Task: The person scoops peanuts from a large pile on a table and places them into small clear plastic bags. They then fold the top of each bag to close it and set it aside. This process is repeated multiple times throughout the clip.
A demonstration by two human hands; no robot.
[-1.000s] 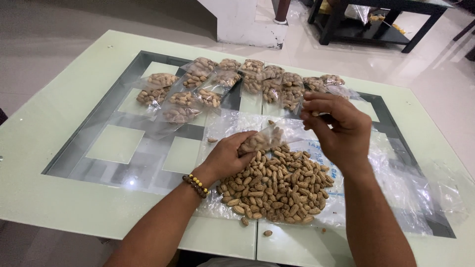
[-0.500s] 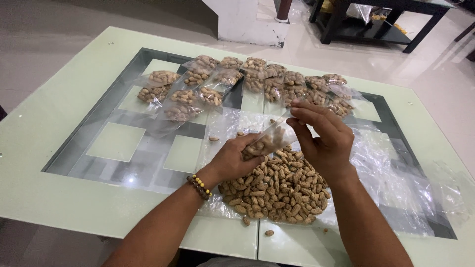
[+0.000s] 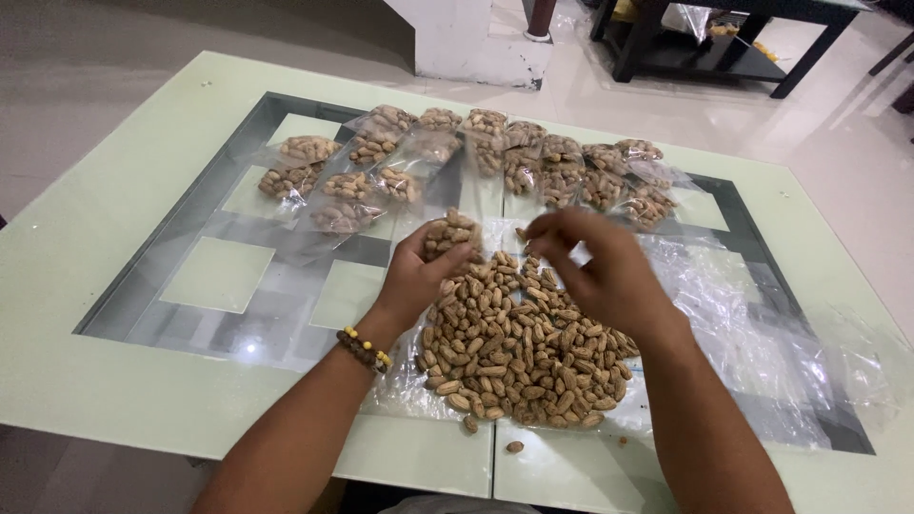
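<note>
Nearest, at six o'clock: a single stray peanut (image 3: 514, 446) on the pale green glass-topped table (image 3: 114, 381), just clear of the heap. Above it, a broad heap of tan in-shell peanuts (image 3: 519, 352) spread over a crumpled clear plastic sheet (image 3: 762, 371) trailing off toward three o'clock. At seven o'clock, a beaded bracelet of brown and yellow beads (image 3: 364, 348) on the left wrist. Left hand (image 3: 419, 276) at the heap's ten o'clock edge, curled around a small clear bag stuffed with peanuts (image 3: 451, 232). Right hand (image 3: 595, 271) over the heap's one o'clock side, blurred, fingers bent and drawn loosely together near the bag's mouth; whether pinching anything, impossible to tell. Part of the heap hidden beneath that hand and forearm. Farther, from ten to one o'clock, a row of filled clear peanut packets (image 3: 495, 157) lying on the table's grey glass inlay. Farthest, at twelve to one o'clock, a dark low table (image 3: 705, 57) on the glossy floor.
</note>
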